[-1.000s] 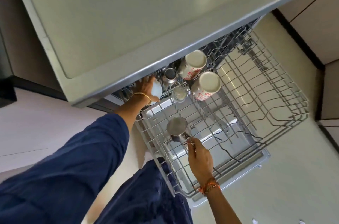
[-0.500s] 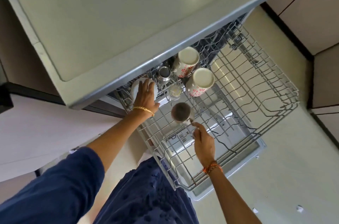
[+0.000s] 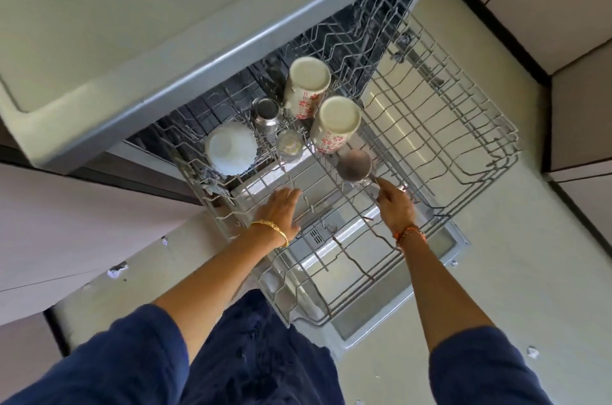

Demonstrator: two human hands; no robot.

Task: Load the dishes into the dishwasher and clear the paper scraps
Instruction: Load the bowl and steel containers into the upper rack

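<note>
Two hands work over the pulled-out rack (image 3: 463,152) of the dishwasher, which extends from beneath the counter (image 3: 165,7). The right hand (image 3: 395,205) pinches the handle of a small steel cup (image 3: 353,165) and holds it mouth-down among the wires, just in front of two inverted patterned mugs (image 3: 334,124); the inversion presumably lets water drain off. The left hand (image 3: 280,210) hovers over the rack's front part with its fingers straight and relaxed, gripping nothing; whether it touches the wires cannot be told. Toward the rear left sit a white bowl (image 3: 230,149), a steel tumbler (image 3: 266,113) and a clear glass (image 3: 289,146), each upturned and close to its neighbour, which leaves most of the rack free. Paper scraps (image 3: 117,272) lie on the floor beside the cabinet, with another near the right sleeve, not yet cleared. Judged from this, loading is in hand, and the cup seems about to be released.
</note>
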